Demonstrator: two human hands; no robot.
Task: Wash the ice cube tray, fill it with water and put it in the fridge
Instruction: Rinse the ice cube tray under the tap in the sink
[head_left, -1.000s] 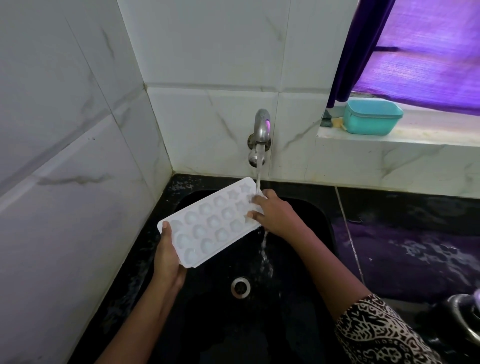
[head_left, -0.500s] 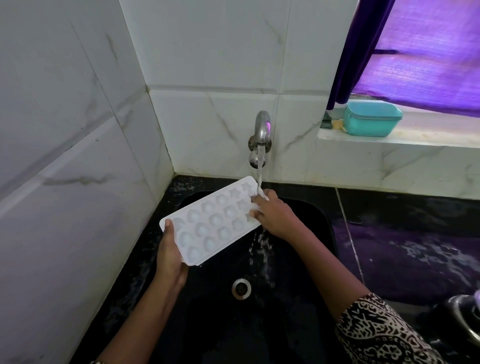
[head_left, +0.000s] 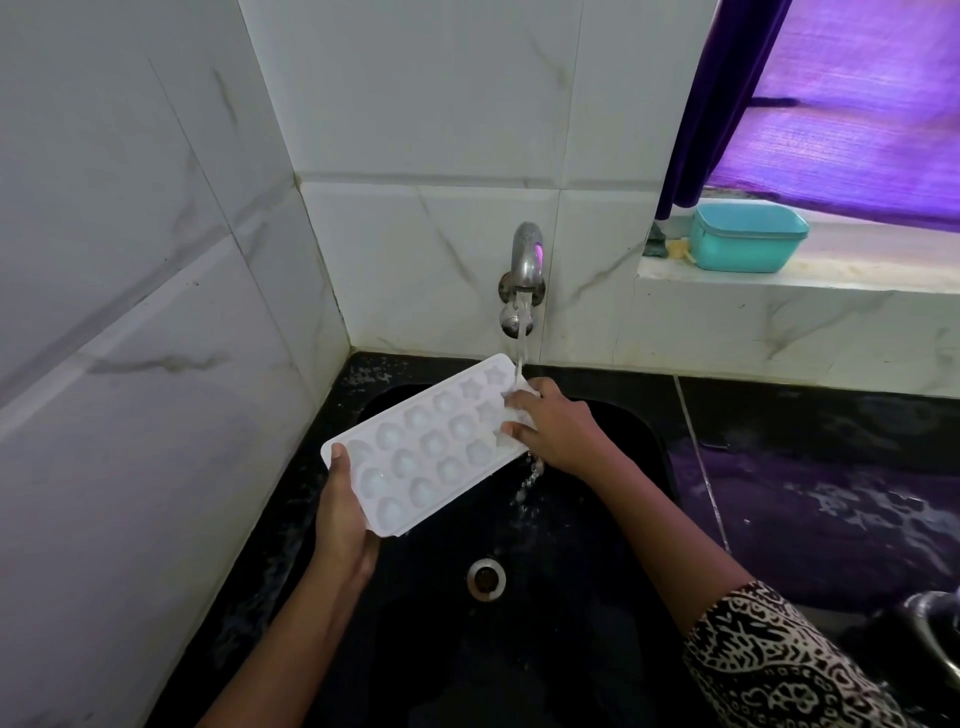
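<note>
holding the white ice cube tray (head_left: 426, 447) over the black sink (head_left: 597, 545), cavities up, tilted with the far end higher. gripping the near short end with the left hand (head_left: 345, 525), thumb on the rim, fingers underneath. clasping the far end with the right hand (head_left: 553, 434), fingers curled over the last cavities, seemingly round the edge, though blurred there. taking a stream of water (head_left: 521, 343) from the wall tap (head_left: 525, 260) on that far corner, spilling off above the drain (head_left: 486, 578). on the window sill (head_left: 779, 283) at right, a teal box (head_left: 748, 239).
</note>
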